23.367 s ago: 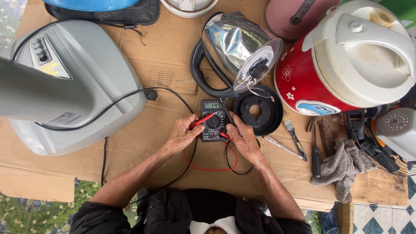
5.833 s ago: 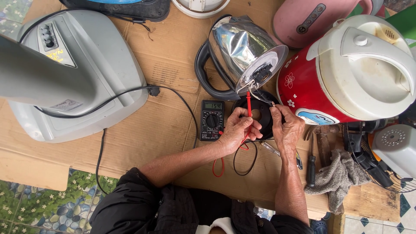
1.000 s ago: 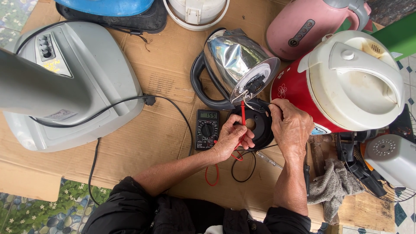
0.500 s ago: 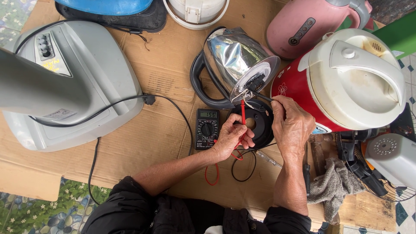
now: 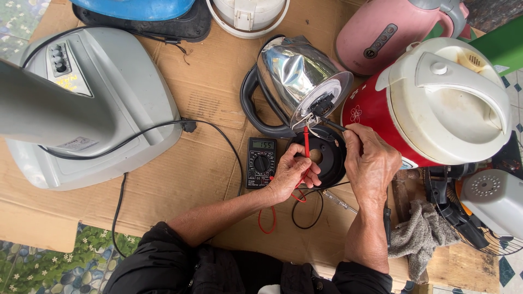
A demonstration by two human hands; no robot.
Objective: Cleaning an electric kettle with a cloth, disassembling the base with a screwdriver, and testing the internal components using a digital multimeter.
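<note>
- Your left hand point(image 5: 291, 171) has its grip closed on the red probe point(image 5: 306, 144), held upright, tip pointing up at the connector on the underside of the steel kettle point(image 5: 297, 71).
- Your right hand point(image 5: 373, 163) has its grip closed on the black probe point(image 5: 332, 123), slanted up and left, tip at the same connector block, just beside the red tip.
- The steel kettle lies tipped on its side near the middle of the tabletop point(image 5: 212, 81), base facing you, black handle to its left.
- The round black kettle base point(image 5: 321, 158) sits flat under both hands, touching the kettle's lower rim.
- The multimeter point(image 5: 261, 162) lies just left of your left hand, display lit, dial in the middle; red and black leads point(image 5: 283, 209) loop from it toward the near edge.
- A red-and-white rice cooker point(image 5: 436, 103) stands just right of your right hand; a pink kettle point(image 5: 387, 30) sits by the far edge.
- A grey fan base point(image 5: 103, 103) fills the left side, its black cord running across the cardboard.
- A grey rag point(image 5: 422, 242) lies near the right near corner.
</note>
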